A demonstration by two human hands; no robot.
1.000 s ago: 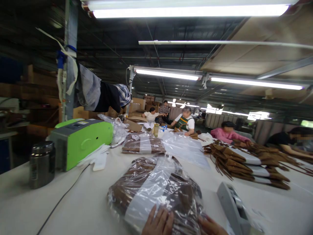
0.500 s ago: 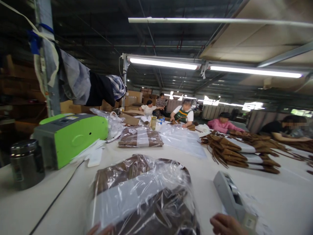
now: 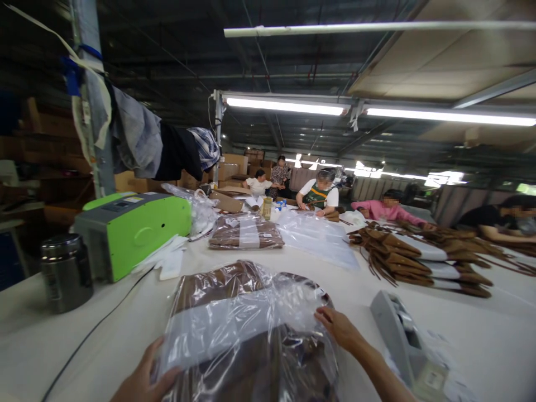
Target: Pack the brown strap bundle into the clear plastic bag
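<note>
A clear plastic bag point(image 3: 247, 318) with a folded brown garment and a pale paper band inside lies on the table before me. My left hand point(image 3: 146, 374) holds its near left edge, thumb on top and fingers along the side. At the bag's right side, the bent fingers of my right hand point(image 3: 335, 326) pinch the loose plastic. A grey tape dispenser point(image 3: 402, 340) stands to the right of my right forearm.
A green and grey machine point(image 3: 142, 234) and a dark metal flask point(image 3: 66, 273) stand on the left, with a black cable point(image 3: 100, 324) nearby. Behind are another bagged garment point(image 3: 247, 231), flat plastic bags point(image 3: 318, 240) and stacked brown garments point(image 3: 419, 257). Several people work farther back.
My right hand has moved left and forward from beside the tape dispenser onto the bag. More of my left hand shows at the bag's edge. The view has shifted slightly left.
</note>
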